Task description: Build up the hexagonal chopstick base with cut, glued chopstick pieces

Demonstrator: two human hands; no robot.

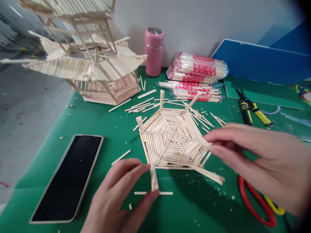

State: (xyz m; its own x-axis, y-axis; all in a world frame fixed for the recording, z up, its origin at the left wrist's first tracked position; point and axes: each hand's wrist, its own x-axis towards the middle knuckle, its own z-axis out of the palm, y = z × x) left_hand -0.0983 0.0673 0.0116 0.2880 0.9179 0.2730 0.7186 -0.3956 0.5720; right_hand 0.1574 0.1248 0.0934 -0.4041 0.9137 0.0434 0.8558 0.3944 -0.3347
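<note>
A six-sided frame of thin wooden sticks lies on the green table, with short posts of bundled sticks at its corners. My left hand is at the near-left post, its index finger by the post's foot and its thumb by the tip. Across the frame, my right hand pinches the pale stick post at the right corner; its fingers partly hide that post. One loose stick lies beside my left thumb. Another post leans outward at the near-right corner.
A tall stick-built pavilion stands at back left. Behind the frame are loose sticks, a pink bottle and wrapped stick bundles. A phone lies left; yellow-black cutters and red-handled scissors lie right.
</note>
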